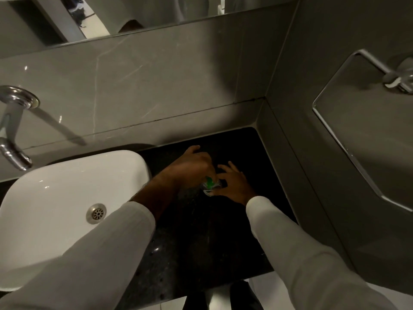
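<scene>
Item: small green-and-white packet (209,186), low over the dark table (201,238), right of the white basin (55,186).
Hold: the packet sits between both hands, equally near.
- Left hand (190,165): fingers curl on its far-left edge.
- Right hand (235,185): pinches its near-right edge, other fingers spread.

Long axis: unclear, crumpled.
Surroundings: tap (13,151) well left.

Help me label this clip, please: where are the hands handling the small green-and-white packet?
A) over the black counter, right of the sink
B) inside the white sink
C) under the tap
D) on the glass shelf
A: the left hand and right hand meet at the packet above the black counter, beside the white sink.
</scene>
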A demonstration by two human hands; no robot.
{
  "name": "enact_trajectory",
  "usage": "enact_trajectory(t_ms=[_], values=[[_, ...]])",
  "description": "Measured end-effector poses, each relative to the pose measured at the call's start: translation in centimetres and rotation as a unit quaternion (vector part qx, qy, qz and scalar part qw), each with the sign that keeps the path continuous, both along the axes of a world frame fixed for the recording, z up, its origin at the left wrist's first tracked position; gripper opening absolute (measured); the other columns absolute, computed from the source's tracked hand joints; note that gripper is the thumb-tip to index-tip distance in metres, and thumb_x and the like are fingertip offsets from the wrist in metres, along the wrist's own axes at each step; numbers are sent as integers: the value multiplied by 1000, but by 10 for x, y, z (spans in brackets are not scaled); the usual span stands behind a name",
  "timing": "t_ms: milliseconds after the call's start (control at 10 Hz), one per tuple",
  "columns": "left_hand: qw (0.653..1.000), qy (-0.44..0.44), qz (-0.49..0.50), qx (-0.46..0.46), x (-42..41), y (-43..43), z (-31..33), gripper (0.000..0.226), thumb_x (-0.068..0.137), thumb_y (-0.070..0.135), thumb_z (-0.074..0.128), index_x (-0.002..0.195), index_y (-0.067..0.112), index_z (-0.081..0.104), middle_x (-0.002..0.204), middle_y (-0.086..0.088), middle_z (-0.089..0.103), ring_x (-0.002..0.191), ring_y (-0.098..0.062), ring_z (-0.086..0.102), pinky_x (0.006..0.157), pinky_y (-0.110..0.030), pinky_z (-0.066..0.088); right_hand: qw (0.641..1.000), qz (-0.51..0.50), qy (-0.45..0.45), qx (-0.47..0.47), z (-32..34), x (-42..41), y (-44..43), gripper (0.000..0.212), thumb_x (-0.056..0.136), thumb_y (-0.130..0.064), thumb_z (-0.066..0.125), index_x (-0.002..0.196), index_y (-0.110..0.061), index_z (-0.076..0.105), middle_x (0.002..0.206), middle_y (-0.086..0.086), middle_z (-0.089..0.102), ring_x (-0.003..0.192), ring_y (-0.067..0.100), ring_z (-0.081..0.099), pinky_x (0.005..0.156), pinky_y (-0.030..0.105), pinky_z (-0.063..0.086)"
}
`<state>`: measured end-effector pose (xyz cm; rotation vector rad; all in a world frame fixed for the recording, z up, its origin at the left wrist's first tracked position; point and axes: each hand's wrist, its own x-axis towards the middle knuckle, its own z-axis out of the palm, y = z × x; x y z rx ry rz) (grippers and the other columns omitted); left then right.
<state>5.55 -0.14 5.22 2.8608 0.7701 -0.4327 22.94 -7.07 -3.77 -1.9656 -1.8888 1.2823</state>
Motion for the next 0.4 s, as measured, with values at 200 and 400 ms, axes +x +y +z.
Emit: enact_trajectory(t_ms=[200, 400], values=[[998, -62, 11, -12, -6, -7, -7, 32, 92, 24, 65, 120, 38, 68, 130, 7, 66, 132, -14, 50, 117, -48, 19, 1000, -11, 2, -8, 2, -1, 1, 61, 81, -54, 82, 138, -34, 72, 179, -3, 25, 171, 30, -2, 132, 65, 7], [979, -151, 109, -77, -35, -16, -18, 67, 89, 32, 69, 150, 27, 41, 152, -5, 49, 141, -26, 43, 115, -44, 35, 992, 71, -104, -20, 11, 13, 3, 108, 79, -54, 83, 169, -31, 28, 182, 5, 2, 169, 39, -13, 134, 61, 11]])
